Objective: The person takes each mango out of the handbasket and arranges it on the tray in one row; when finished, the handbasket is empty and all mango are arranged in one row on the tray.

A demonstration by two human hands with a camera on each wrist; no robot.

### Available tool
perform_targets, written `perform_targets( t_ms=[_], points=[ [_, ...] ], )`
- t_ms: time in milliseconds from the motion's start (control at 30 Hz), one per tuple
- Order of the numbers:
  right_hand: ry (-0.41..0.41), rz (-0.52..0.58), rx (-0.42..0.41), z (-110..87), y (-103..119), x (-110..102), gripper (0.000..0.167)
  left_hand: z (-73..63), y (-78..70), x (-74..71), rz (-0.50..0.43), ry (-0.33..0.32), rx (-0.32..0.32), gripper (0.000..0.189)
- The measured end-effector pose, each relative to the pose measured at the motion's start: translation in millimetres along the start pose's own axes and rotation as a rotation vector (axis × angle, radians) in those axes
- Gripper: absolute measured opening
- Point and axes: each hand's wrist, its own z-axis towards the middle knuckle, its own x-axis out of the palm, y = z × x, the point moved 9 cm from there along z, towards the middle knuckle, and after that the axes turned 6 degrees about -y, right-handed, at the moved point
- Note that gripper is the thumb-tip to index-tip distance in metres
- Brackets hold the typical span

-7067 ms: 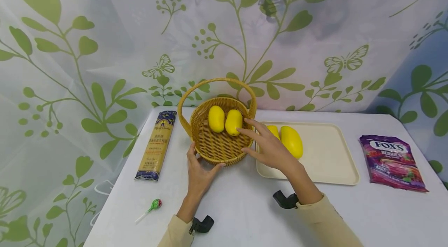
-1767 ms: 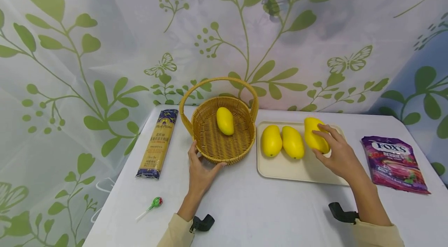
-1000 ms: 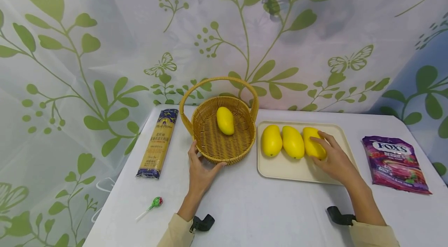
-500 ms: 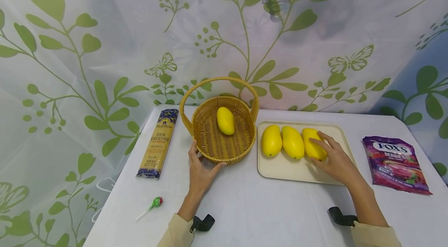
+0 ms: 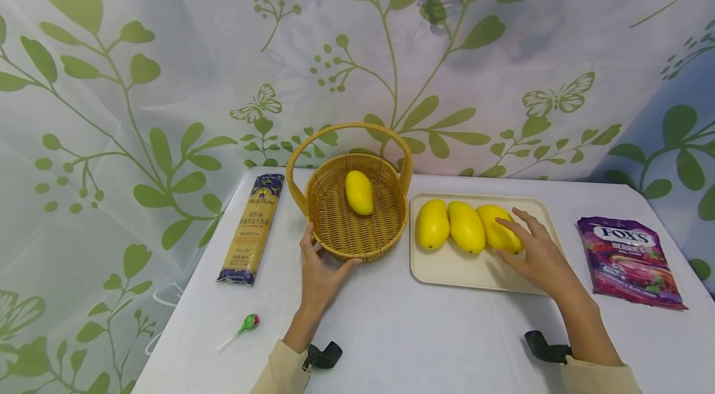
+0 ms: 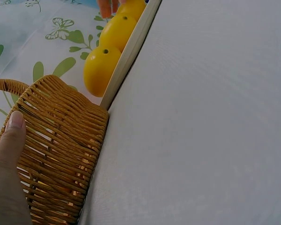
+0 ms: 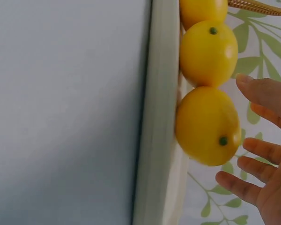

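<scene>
My left hand (image 5: pixel 321 282) holds the near left side of the wicker basket (image 5: pixel 357 249); in the left wrist view its thumb (image 6: pixel 15 133) lies over the rim. One yellow mango (image 5: pixel 359 193) is inside the basket. Three more sit in a row on the cream tray (image 5: pixel 463 271): a left mango (image 5: pixel 432 224), a middle mango (image 5: pixel 466 228) and a right mango (image 5: pixel 496 228). Beside the right mango is my right hand (image 5: pixel 540 259), fingers spread and loosely bent. In the right wrist view those fingers (image 7: pixel 257 168) stand apart from the mango's surface.
A spaghetti packet (image 5: pixel 254 229) lies left of the basket, with a lollipop (image 5: pixel 246 326) nearer the front. A purple FOX'S candy bag (image 5: pixel 631 262) lies right of the tray. The basket's tall handle (image 5: pixel 349 126) arches over it. A leaf-patterned curtain (image 5: pixel 357 59) hangs behind the table.
Earlier, two mangoes were in the basket and my right hand was there. It then lowered a mango onto the tray's row and let go. My left hand has stayed on the basket.
</scene>
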Motion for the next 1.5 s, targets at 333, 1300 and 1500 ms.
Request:
perform_targets(
  t_ms=[333, 1300, 1500],
  points=[
    [-0.083, 0.024, -0.109, 15.1, 48, -8, 0.059, -0.8, 0.3, -3.3, 0.019, -0.012, 0.006, 0.12],
    [0.051, 0.271, -0.372, 60.6, 179, 88, 0.047, 3.0, -2.4, -4.3, 0.014, -0.011, 0.02, 0.119],
    [0.092, 0.274, -0.361, 85.5, 186, 112, 0.046, 1.4, -2.6, -2.2, 0.02, -0.002, 0.027, 0.119]
  ],
)
